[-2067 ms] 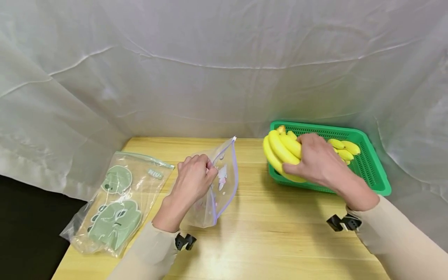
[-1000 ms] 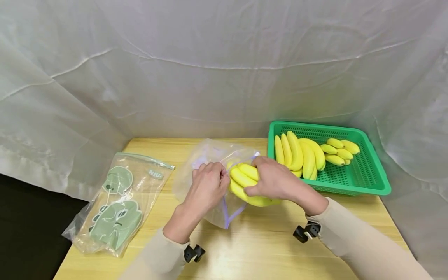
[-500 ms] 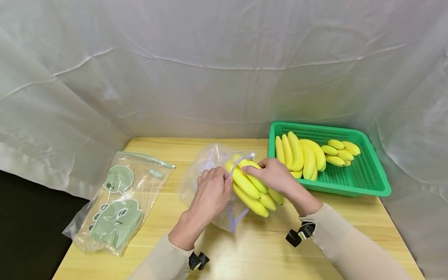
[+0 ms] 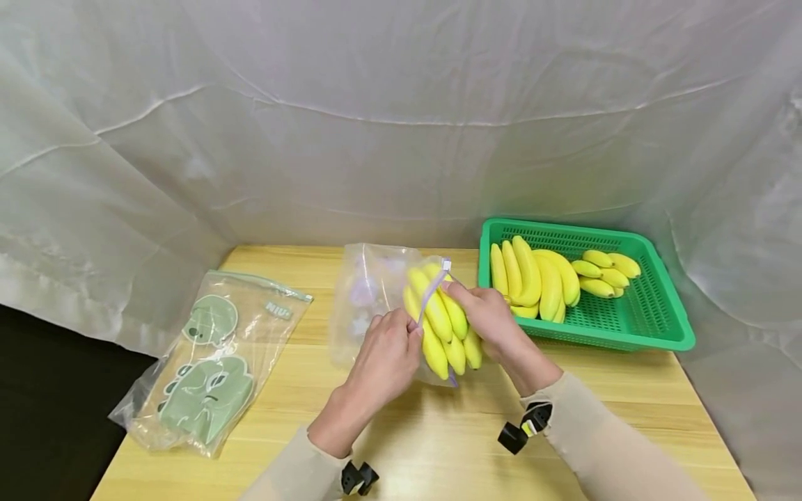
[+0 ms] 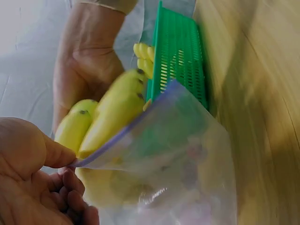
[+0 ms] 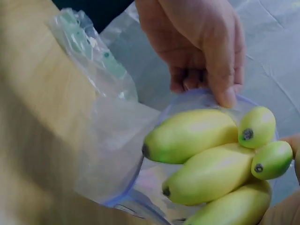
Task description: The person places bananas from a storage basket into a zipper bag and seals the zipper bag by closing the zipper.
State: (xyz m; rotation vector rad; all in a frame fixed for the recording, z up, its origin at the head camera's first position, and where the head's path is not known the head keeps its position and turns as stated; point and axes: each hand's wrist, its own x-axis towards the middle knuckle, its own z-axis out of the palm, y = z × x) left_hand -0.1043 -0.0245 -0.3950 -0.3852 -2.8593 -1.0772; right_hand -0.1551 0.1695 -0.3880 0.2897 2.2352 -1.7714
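In the head view, my left hand (image 4: pixel 387 356) pinches the purple zip rim of a clear plastic zip bag (image 4: pixel 351 306) between thumb and fingers. A bunch of yellow bananas (image 4: pixel 455 355) is partly through the bag's mouth, its tips pointing out toward me. My right hand (image 4: pixel 495 320) grips the bunch from its right side, thumb close to the white slider (image 4: pixel 446 264); its other fingers are hidden behind the fruit. The left wrist view shows the rim (image 5: pixel 126 129) stretched across the bananas (image 5: pixel 112 108). Dark banana tips (image 6: pixel 166 191) face the right wrist camera.
A green basket (image 4: pixel 658 306) at the back right holds several bananas, large bunches (image 4: pixel 526 271) left and a small bunch (image 4: pixel 604 273) right. Another clear zip bag (image 4: pixel 213 355) with green cartoon prints lies flat at the left of the wooden table (image 4: pixel 464 452). A grey curtain (image 4: pixel 401 139) stands behind.
My right hand has carried the bananas left from the basket to the bag's mouth and turned their tips toward me. The rim has come across the bunch, my left hand still pinching it.
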